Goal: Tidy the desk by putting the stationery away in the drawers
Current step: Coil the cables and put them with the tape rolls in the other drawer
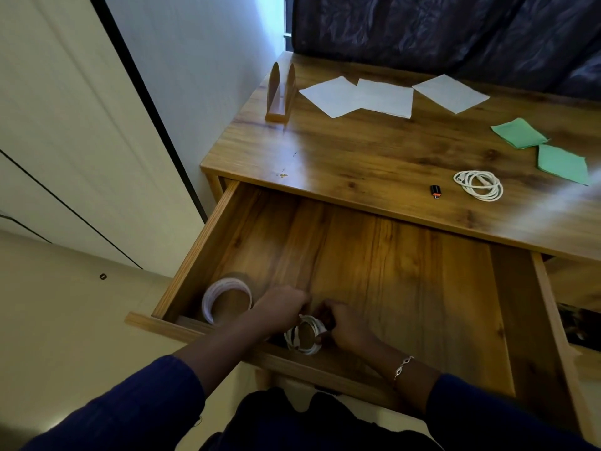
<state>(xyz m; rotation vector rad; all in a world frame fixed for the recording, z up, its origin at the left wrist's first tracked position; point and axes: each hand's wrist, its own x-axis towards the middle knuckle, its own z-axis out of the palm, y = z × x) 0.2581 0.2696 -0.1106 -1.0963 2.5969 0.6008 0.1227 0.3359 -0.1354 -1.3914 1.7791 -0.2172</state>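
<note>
The wide wooden drawer is pulled out under the desk top. Inside it, near the front left corner, a brown tape roll stands on edge. Just right of it, my left hand and my right hand both grip a small white coiled cable low against the drawer's front wall. On the desk lie another white coiled cable, a small black and orange USB stick, white paper sheets and green paper squares.
A wooden letter holder stands at the desk's back left corner. A dark curtain hangs behind the desk. A white wardrobe and pale floor lie to the left. A second drawer shows at the far right.
</note>
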